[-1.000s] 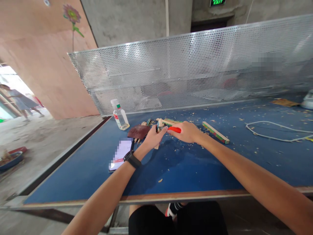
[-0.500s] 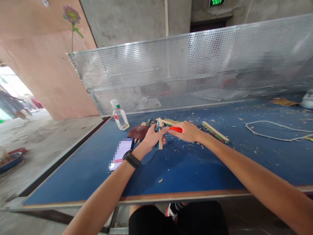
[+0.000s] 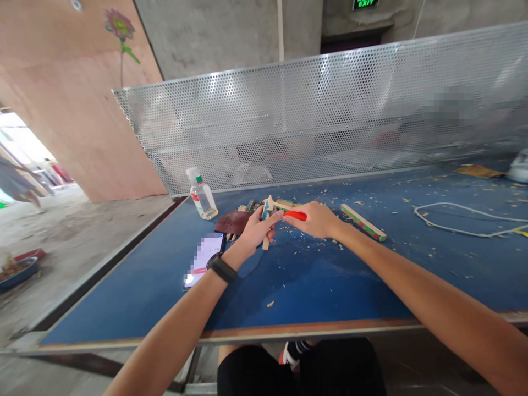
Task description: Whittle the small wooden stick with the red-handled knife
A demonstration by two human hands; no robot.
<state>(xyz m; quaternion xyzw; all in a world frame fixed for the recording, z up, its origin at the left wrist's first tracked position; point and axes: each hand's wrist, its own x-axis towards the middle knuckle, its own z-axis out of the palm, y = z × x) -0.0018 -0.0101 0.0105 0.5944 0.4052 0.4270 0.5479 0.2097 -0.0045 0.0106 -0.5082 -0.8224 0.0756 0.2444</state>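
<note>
I see a clear plastic bottle (image 3: pixel 202 194) and a flat phone (image 3: pixel 205 259) on the blue bench (image 3: pixel 313 280). My left hand (image 3: pixel 256 231) grips an upright wooden stick (image 3: pixel 266 220); my right hand (image 3: pixel 315 220) wraps a red-handled tool (image 3: pixel 296 215) against it, amid scattered shavings.

You have a short pale wooden stick (image 3: pixel 267 223) with blue-green paint on one face, standing nearly upright and a little tilted, its lower end close to the desk (image 3: pixel 313 280) surface, well in from the near edge, toward the far left part. Against its upper end you have a red-handled tool (image 3: pixel 295 215), lying roughly level, its tip hidden at the stick
</note>
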